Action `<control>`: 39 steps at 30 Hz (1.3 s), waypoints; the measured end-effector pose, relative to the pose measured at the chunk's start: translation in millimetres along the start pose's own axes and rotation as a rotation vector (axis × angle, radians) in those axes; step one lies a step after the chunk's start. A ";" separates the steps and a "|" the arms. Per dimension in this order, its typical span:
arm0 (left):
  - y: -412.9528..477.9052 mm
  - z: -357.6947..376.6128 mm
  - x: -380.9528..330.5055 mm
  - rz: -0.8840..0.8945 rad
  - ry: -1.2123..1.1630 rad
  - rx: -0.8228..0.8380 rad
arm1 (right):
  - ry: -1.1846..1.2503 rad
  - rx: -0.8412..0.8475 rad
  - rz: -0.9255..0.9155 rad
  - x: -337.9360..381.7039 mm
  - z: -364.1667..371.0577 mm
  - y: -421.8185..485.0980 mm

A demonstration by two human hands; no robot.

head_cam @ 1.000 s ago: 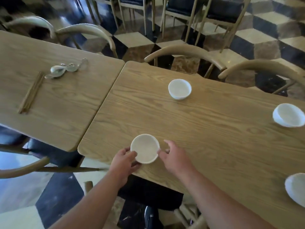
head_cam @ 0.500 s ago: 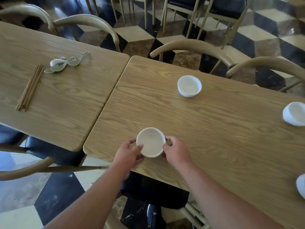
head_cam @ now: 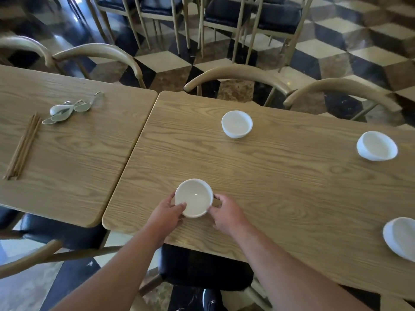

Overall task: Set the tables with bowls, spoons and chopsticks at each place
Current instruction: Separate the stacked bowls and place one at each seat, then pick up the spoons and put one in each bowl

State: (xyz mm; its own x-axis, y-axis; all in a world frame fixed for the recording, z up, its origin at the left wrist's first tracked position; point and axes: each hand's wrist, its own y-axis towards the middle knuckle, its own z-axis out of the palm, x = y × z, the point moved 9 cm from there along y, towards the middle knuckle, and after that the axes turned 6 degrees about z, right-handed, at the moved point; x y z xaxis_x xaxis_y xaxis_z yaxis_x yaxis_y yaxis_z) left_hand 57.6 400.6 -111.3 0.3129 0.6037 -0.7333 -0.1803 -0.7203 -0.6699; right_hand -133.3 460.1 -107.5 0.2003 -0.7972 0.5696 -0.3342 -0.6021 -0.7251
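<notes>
Looking down from head height along two bare forearms (head_cam: 125,263) reaching forward.

Between the two grips, one white held bowl (head_cam: 194,198), upright and empty, set on a wooden tabletop (head_cam: 280,187) close to its near edge. Left grip (head_cam: 167,213) half closed round the bowl's left side, thumb tip laid over the near rim, fingers curled behind the wall. Right grip (head_cam: 226,213) half closed against the bowl's right side, thumb touching the lower wall, fingers bent beside the rim. Neither grip spread flat, both cupping the same bowl.

Ahead of the grips and slightly right, near the far edge of the same tabletop, a second bowl (head_cam: 237,124), white and upright. Well to the right of the right grip, a third bowl (head_cam: 377,145) farther off and a fourth bowl (head_cam: 400,237) nearer, partly cut by the picture's edge.

Ahead and well to the left of the left grip, on a second tabletop (head_cam: 78,153) standing just beside the first, a small heap of pale spoons (head_cam: 69,110). Just left of them, a bundle of brown chopsticks (head_cam: 22,147) lying together. Both well apart from either grip.

Beyond the tabletops, curved wooden chair backs (head_cam: 242,72) and a checkered floor (head_cam: 325,48). Below the grips, under the tabletop's near edge, a dark chair seat (head_cam: 202,268).
</notes>
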 end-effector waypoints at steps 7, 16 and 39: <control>-82.7 61.1 -117.6 0.395 0.577 -0.225 | -0.285 -0.253 -0.207 -2.2 -130.5 -85.1; -271.0 399.8 -217.7 0.942 1.135 0.401 | -0.489 -0.876 -0.290 -115.1 -402.6 -287.3; -713.8 930.8 -205.0 1.479 1.205 0.542 | -0.302 -1.200 0.170 -526.1 -843.6 -696.9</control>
State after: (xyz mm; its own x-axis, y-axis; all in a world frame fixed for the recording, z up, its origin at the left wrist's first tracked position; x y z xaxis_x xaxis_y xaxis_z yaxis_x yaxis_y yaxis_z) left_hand -745.8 1109.1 408.7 -0.0049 -0.9311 -0.3647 -0.9873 -0.0535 0.1499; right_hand -782.8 1337.1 424.7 0.2224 -0.9349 0.2765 -0.9732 -0.1960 0.1203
